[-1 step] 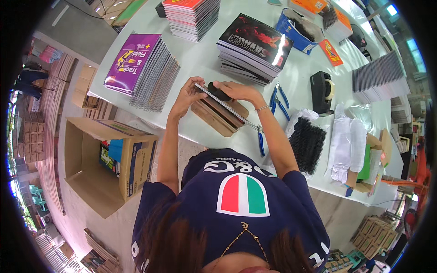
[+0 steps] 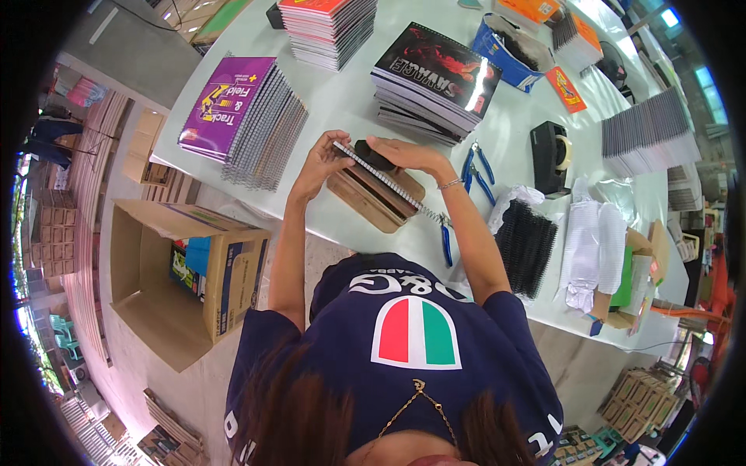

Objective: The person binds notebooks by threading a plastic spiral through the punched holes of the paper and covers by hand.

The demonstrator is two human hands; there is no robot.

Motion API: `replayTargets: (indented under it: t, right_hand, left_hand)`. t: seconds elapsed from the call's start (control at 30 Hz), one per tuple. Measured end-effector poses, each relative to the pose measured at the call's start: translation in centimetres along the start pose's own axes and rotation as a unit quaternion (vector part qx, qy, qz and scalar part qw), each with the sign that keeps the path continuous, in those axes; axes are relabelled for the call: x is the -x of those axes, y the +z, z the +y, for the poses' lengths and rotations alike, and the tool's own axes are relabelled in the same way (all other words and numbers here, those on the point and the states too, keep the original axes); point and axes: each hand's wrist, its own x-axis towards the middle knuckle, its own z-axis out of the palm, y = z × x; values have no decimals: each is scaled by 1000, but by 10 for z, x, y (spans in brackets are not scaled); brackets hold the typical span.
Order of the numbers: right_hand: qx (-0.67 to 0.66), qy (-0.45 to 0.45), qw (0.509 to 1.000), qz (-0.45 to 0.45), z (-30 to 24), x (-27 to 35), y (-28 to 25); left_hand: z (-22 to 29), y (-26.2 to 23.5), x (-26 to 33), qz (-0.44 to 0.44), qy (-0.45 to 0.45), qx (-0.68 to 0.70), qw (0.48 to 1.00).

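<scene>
A spiral-bound notebook (image 2: 391,183) stands with its coiled edge up in a brown wooden holder (image 2: 379,220) at the table's front edge. Loose coil (image 2: 432,213) sticks out at its right end. My left hand (image 2: 315,166) pinches the notebook's upper left end between thumb and fingers. My right hand (image 2: 408,154) is curled over a dark, rounded block (image 2: 374,157) against the notebook's far side; its fingertips are partly hidden. Just right of the holder lie blue-handled pliers (image 2: 446,244), and a second blue-handled pair (image 2: 482,182) rests farther back.
Purple-covered notebooks (image 2: 233,116) are stacked at left, black-covered ones (image 2: 435,74) behind my hands. To the right are a tape dispenser (image 2: 550,159), black coils (image 2: 524,248) and a blue tub (image 2: 509,58). An open cardboard box (image 2: 183,283) stands left below the table.
</scene>
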Motion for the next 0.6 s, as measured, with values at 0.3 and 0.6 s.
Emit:
replayTargets:
  t: [0.3, 0.6]
  right_hand:
    - [-88, -134, 986, 37, -27, 8, 8]
    - [56, -188, 979, 50, 0, -19, 5]
  left_hand:
    - [-13, -1, 6, 44, 23, 62, 997]
    - [-14, 2, 3, 35, 23, 50, 998]
